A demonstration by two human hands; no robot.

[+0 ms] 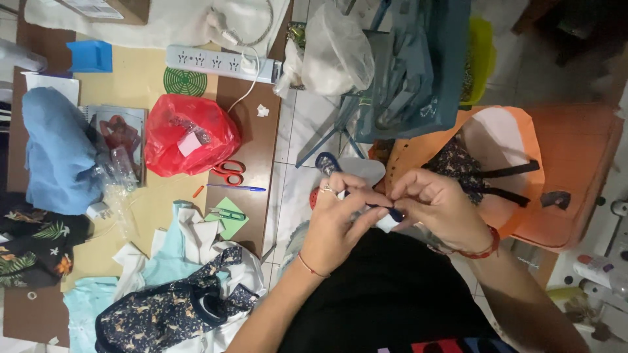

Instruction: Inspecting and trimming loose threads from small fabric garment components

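1. Closest, over the black lap: left hand [340, 225] and right hand [439, 208] meet, fingertips touching. Both pinch one small piece of dark blue and white fabric [390, 219]; it sits between the two hands, off the desk, above the tiled floor.
2. Left hand: ring on one finger, thin red thread at the wrist. Right wrist: red bracelet [485, 249].
3. Just beyond the hands: orange garment [517, 196] with dark floral lining and black straps, lying over an orange seat.
4. Desk [258, 144], near edge: heap of pale blue, white and navy patterned cloth [176, 294].
5. Desk, right edge: green paper square [230, 219] with small snips on it, blue pen [237, 188], red-handled scissors [229, 172].
6. Desk middle: red plastic bag [190, 134], knotted.
7. Desk left edge: folded blue cloth [59, 150], dark tropical-print fabric below it.
8. Far edge: white power strip [219, 63], one plug in; green round mat [185, 82]; blue box [90, 56].
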